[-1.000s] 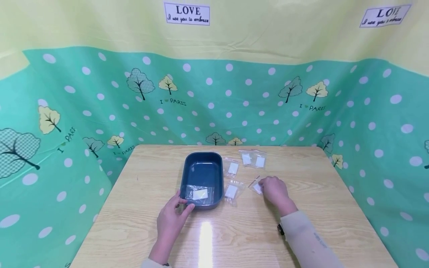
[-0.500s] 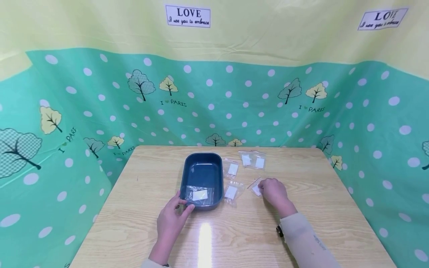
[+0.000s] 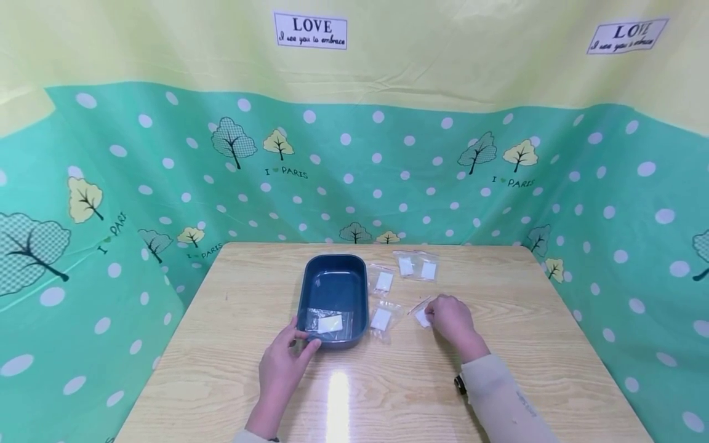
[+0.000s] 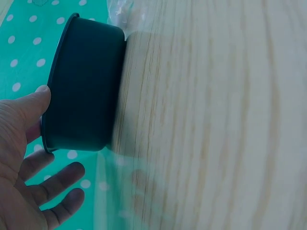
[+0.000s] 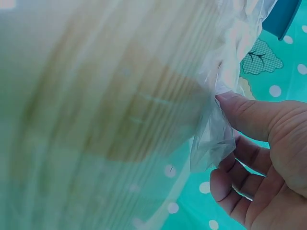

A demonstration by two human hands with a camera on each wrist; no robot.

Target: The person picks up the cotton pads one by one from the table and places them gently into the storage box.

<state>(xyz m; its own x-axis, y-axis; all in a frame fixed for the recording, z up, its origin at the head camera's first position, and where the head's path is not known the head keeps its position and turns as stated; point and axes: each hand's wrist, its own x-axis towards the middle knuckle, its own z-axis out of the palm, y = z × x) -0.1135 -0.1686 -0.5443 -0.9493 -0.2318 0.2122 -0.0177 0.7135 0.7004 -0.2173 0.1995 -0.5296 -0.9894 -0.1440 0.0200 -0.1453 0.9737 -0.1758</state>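
Note:
A dark blue rectangular tray (image 3: 333, 286) stands left of centre on the table. My left hand (image 3: 284, 363) grips its near left corner, the thumb (image 4: 42, 93) at the rim and the other fingers spread below it. Inside the tray's near end lies a clear plastic bag with a white card (image 3: 330, 324). To the right, my right hand (image 3: 453, 320) pinches the edge of a small clear zip bag (image 3: 422, 316) with a white piece in it. In the right wrist view, the crinkled plastic (image 5: 211, 139) stands up between thumb and fingers.
Right of the tray lie more zip bags with white pieces: one near (image 3: 380, 320), one farther back (image 3: 383, 281), and two side by side (image 3: 416, 266) toward the back edge. The wooden table (image 3: 244, 295) is bordered by a green dotted curtain (image 3: 382, 184).
The head view tilts slightly, so the scene sits a little lower. My right hand and its zip bag shift very slightly left; my left hand stays at the tray.

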